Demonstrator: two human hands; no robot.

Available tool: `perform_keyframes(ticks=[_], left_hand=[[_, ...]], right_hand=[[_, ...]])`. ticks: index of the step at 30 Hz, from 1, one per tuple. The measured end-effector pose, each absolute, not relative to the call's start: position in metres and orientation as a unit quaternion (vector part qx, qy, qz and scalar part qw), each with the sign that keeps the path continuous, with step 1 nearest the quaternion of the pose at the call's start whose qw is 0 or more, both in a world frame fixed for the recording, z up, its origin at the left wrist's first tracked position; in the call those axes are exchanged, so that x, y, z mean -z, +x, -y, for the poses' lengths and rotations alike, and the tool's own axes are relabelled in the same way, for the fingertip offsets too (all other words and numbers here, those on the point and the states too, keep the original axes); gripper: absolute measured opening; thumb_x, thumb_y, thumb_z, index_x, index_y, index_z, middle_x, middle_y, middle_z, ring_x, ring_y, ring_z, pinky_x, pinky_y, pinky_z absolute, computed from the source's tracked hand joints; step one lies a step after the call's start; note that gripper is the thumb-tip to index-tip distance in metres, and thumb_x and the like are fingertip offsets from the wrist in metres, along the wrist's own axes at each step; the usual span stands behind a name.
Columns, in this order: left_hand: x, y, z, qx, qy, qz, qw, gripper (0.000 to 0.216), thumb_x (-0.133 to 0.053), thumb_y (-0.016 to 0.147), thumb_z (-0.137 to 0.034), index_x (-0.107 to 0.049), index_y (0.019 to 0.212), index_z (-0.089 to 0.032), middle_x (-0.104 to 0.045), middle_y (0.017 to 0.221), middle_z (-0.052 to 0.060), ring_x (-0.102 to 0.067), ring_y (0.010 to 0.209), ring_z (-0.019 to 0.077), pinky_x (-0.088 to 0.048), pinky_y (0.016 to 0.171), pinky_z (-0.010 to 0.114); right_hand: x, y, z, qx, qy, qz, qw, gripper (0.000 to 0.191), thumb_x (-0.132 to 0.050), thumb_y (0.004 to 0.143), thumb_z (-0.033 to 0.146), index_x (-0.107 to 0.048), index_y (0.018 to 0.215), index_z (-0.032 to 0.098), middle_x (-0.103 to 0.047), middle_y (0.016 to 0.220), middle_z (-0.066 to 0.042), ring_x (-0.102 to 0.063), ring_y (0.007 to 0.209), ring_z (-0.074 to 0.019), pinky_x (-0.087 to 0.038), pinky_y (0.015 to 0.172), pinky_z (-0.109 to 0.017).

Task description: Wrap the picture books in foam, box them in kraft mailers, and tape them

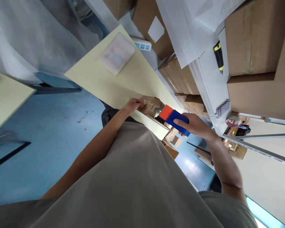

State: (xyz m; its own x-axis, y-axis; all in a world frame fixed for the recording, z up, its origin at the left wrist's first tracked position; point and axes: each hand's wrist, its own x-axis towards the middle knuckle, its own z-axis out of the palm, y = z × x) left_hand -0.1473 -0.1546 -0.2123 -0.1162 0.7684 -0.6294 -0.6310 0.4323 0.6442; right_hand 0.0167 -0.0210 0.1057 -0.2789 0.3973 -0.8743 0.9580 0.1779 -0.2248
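A blue box with an orange end (177, 120) is gripped in my right hand (195, 126), thumb on its upper face and fingers around its side. Its orange end meets the open side of a small brown cardboard box (152, 106); whether it reaches inside, I cannot tell. That cardboard box rests at the edge of the pale yellow table (99, 79). My left hand (133, 105) is closed on the far left edge of the cardboard box, fingertips pinching it. Something pale, too small to name, shows between the two boxes.
Farther up the table lies a whitish packet (117, 53). Beside it are a power strip (142, 45) and large cartons (180, 76). On a shelf at right sit a black-and-yellow screwdriver-like tool (218, 57) and a tape roll (233, 121). Another yellow tabletop (7, 98) stands left.
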Motion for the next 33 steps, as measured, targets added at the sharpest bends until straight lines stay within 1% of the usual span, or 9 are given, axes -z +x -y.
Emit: perform_keyframes(ticks=[4, 8, 11, 15, 19, 22, 25, 28, 33], left_hand=[[0.211, -0.142, 0.157, -0.553, 0.057, -0.528, 0.642, 0.052, -0.093, 0.067, -0.065, -0.077, 0.078, -0.017, -0.073, 0.072, 0.007, -0.063, 0.070, 0.0191, -0.051, 0.067, 0.033], [0.213, -0.133, 0.156, -0.561, 0.069, -0.569, 0.596, 0.055, -0.089, 0.072, -0.069, -0.077, 0.086, -0.017, -0.074, 0.079, 0.006, -0.064, 0.077, 0.0197, -0.051, 0.071, 0.032], [0.219, -0.128, 0.152, -0.539, 0.088, -0.629, 0.553, 0.052, -0.089, 0.077, -0.060, -0.077, 0.103, -0.017, -0.075, 0.091, 0.007, -0.066, 0.083, 0.0195, -0.051, 0.073, 0.030], [0.222, -0.124, 0.154, -0.509, 0.065, -0.684, 0.518, 0.080, -0.093, 0.073, -0.041, -0.063, 0.142, -0.015, -0.074, 0.114, 0.012, -0.068, 0.088, 0.0190, -0.055, 0.077, 0.031], [0.199, -0.125, 0.171, -0.565, 0.130, -0.644, 0.500, 0.065, -0.079, 0.085, -0.040, -0.062, 0.143, -0.017, -0.072, 0.131, 0.016, -0.072, 0.108, 0.0228, -0.058, 0.100, 0.040], [0.171, -0.124, 0.186, -0.625, 0.227, -0.559, 0.495, 0.067, -0.073, 0.088, -0.041, -0.059, 0.150, -0.021, -0.068, 0.145, 0.016, -0.066, 0.135, 0.0279, -0.052, 0.118, 0.046], [0.154, -0.122, 0.195, -0.622, 0.314, -0.509, 0.505, 0.086, -0.079, 0.084, -0.041, -0.048, 0.163, -0.023, -0.060, 0.157, 0.019, -0.056, 0.149, 0.0346, -0.047, 0.126, 0.053], [0.154, -0.118, 0.196, -0.594, 0.369, -0.504, 0.506, 0.104, -0.085, 0.081, -0.042, -0.036, 0.171, -0.025, -0.047, 0.168, 0.022, -0.048, 0.156, 0.0401, -0.044, 0.128, 0.060], [0.157, -0.115, 0.195, -0.540, 0.395, -0.544, 0.506, 0.118, -0.090, 0.083, -0.054, -0.023, 0.176, -0.026, -0.034, 0.175, 0.023, -0.045, 0.159, 0.0413, -0.044, 0.128, 0.059]], right_hand=[[-0.103, 0.016, 0.023, 0.417, 0.499, -0.682, 0.334, 0.064, -0.071, 0.089, 0.087, -0.066, 0.093, 0.024, -0.077, 0.073, -0.004, -0.075, 0.059, -0.0223, -0.053, 0.050, -0.030], [-0.104, 0.013, 0.024, 0.415, 0.493, -0.691, 0.328, 0.063, -0.071, 0.091, 0.085, -0.068, 0.096, 0.022, -0.078, 0.074, -0.005, -0.077, 0.061, -0.0224, -0.053, 0.050, -0.029], [-0.103, 0.013, 0.025, 0.415, 0.486, -0.697, 0.325, 0.063, -0.069, 0.093, 0.085, -0.068, 0.097, 0.022, -0.078, 0.073, -0.005, -0.076, 0.059, -0.0215, -0.054, 0.051, -0.028], [-0.103, 0.017, 0.024, 0.416, 0.486, -0.699, 0.321, 0.064, -0.070, 0.092, 0.085, -0.068, 0.097, 0.021, -0.079, 0.073, -0.006, -0.077, 0.060, -0.0219, -0.054, 0.050, -0.028], [-0.103, 0.024, 0.023, 0.416, 0.493, -0.694, 0.320, 0.063, -0.070, 0.092, 0.085, -0.068, 0.097, 0.022, -0.080, 0.076, -0.006, -0.078, 0.061, -0.0226, -0.054, 0.049, -0.028], [-0.102, 0.028, 0.022, 0.420, 0.492, -0.693, 0.319, 0.063, -0.070, 0.092, 0.085, -0.068, 0.096, 0.022, -0.079, 0.074, -0.005, -0.077, 0.060, -0.0220, -0.054, 0.049, -0.028], [-0.101, 0.031, 0.023, 0.426, 0.492, -0.690, 0.316, 0.062, -0.071, 0.092, 0.084, -0.068, 0.096, 0.023, -0.079, 0.074, -0.005, -0.076, 0.059, -0.0220, -0.054, 0.048, -0.028], [-0.099, 0.031, 0.026, 0.432, 0.491, -0.691, 0.310, 0.061, -0.071, 0.092, 0.083, -0.069, 0.095, 0.022, -0.079, 0.074, -0.005, -0.077, 0.061, -0.0218, -0.055, 0.049, -0.028], [-0.099, 0.033, 0.030, 0.440, 0.485, -0.694, 0.300, 0.061, -0.071, 0.092, 0.083, -0.069, 0.095, 0.022, -0.080, 0.076, -0.006, -0.077, 0.062, -0.0219, -0.055, 0.049, -0.028]])
